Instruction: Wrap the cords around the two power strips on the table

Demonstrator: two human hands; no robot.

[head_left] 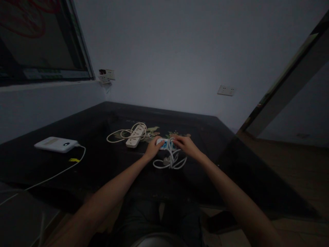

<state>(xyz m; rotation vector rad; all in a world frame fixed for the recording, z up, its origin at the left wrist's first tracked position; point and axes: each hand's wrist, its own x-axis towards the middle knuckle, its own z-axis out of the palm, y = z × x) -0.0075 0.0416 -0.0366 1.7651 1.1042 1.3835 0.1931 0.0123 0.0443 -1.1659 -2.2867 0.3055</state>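
A white power strip with blue sockets [165, 144] lies on the dark table in front of me. My left hand [153, 148] is closed round its left end, thumb on top. At the other end is my right hand [185, 144], its fingers pinched together on the white cord [170, 155] where it crosses over the strip. Loose loops of that cord spread on the table toward me, with a plug [167, 161] among them. A second, cream power strip [135, 136] rests to the left of my hands, its own cord [114, 136] looped over and beside it.
On the left of the black table [108, 171] lies a white box-like device [56, 144] with a cable [55, 177] running off the near edge. A yellow scrap [74, 160] is beside it. Wall sockets [226, 90] are on the wall behind the table.
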